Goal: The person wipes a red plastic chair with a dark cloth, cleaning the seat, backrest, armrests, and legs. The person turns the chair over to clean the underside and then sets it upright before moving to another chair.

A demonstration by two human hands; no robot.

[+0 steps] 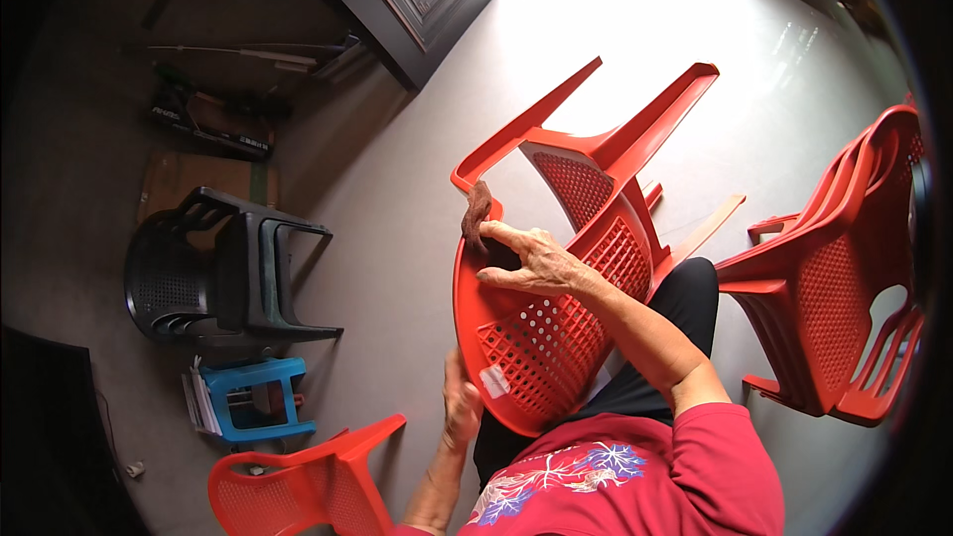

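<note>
A red plastic armchair (pixel 551 347) lies tipped across my lap, its perforated backrest facing up and its legs pointing away. My right hand (pixel 541 263) is closed on a dark brown cloth (pixel 477 213), pressed against the chair's far left rim near the armrest. Part of the cloth is hidden under my fingers. Down at the near left edge of the backrest, my left hand (pixel 460 402) grips the rim, its fingers partly out of sight. A small pale label (pixel 494 381) is stuck on the backrest close to it.
Stacked red chairs (pixel 829 288) stand at the right; another red chair (pixel 308 486) is at the lower left. Stacked black chairs (pixel 233 268), a blue stool (pixel 256 402) and a cardboard box (pixel 204 184) are on the left. A dark carved door (pixel 422 0) stands ajar at the back.
</note>
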